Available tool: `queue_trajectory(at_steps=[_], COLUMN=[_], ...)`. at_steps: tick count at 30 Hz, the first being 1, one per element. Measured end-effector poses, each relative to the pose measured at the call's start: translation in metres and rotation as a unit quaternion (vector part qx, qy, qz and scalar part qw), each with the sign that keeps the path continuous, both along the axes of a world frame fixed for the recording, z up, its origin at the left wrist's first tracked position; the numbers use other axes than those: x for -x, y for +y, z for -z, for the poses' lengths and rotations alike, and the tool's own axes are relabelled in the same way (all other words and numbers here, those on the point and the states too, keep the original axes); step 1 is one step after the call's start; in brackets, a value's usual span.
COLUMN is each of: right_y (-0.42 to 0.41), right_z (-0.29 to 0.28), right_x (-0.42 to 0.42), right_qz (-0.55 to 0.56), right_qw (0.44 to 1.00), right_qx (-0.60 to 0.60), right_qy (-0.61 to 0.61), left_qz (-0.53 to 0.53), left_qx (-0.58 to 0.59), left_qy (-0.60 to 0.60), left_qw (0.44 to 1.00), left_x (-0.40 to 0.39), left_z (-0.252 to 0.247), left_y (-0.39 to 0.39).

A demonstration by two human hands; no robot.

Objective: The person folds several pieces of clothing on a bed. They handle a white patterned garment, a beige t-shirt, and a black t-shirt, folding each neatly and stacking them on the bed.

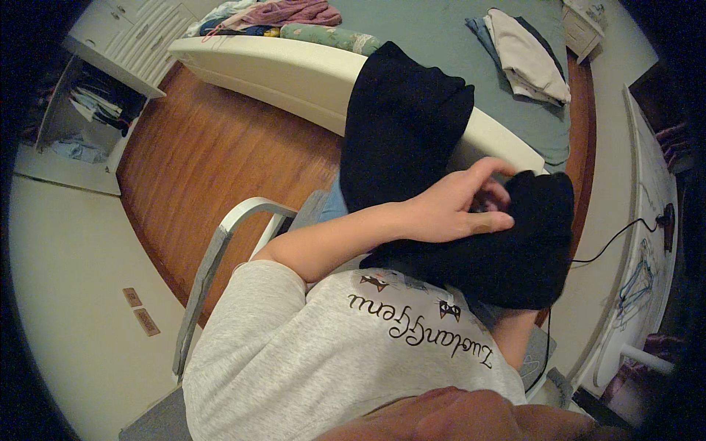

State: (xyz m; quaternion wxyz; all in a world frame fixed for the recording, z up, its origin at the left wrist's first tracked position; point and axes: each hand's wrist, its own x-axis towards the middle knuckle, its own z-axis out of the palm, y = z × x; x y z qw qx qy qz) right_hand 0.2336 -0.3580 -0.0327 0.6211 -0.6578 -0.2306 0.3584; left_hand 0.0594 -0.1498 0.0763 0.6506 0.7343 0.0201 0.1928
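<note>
A black cloth garment (pixel 405 132) lies across my lap. One wide part of it reaches up against the bed's white footboard (pixel 265 71), and another part (pixel 524 264) drapes over my right forearm. My left hand (pixel 460 204) reaches over the garment from the left, with fingers bent and spread apart. Its thumb is at the cloth's surface, and no fold shows pinched between the fingers. The black cloth covers my right hand, so only the forearm (pixel 515 336) shows below it.
On the bed's green sheet (pixel 419 27) lie folded clothes (pixel 524 55) and a pile of garments (pixel 298 14). A white chair armrest (pixel 242 212) stands at my left. Further left is an open cabinet (pixel 83 127). A black cable (pixel 612 242) runs by a white table (pixel 634 286) at right.
</note>
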Motion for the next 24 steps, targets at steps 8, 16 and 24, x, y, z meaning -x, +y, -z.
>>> queue_trajectory(at_steps=[8, 16, 24], right_y=[-0.064, -0.108, -0.1], right_z=[-0.038, -0.076, -0.101], right_x=[-0.012, -0.005, -0.002], right_qz=[0.025, 0.048, 0.055], right_qw=[0.999, 0.998, 0.998], right_qx=[0.027, 0.041, 0.009], right_qy=[-0.008, -0.025, -0.037], left_qz=[0.032, 0.242, 0.38], left_qx=[-0.254, -0.108, 0.181], left_qy=[0.074, 0.114, 0.131], left_qw=[0.964, 0.957, 0.897], left_x=[0.022, -0.006, -0.011], left_z=[0.035, 0.071, 0.057], left_y=[0.005, -0.024, -0.027])
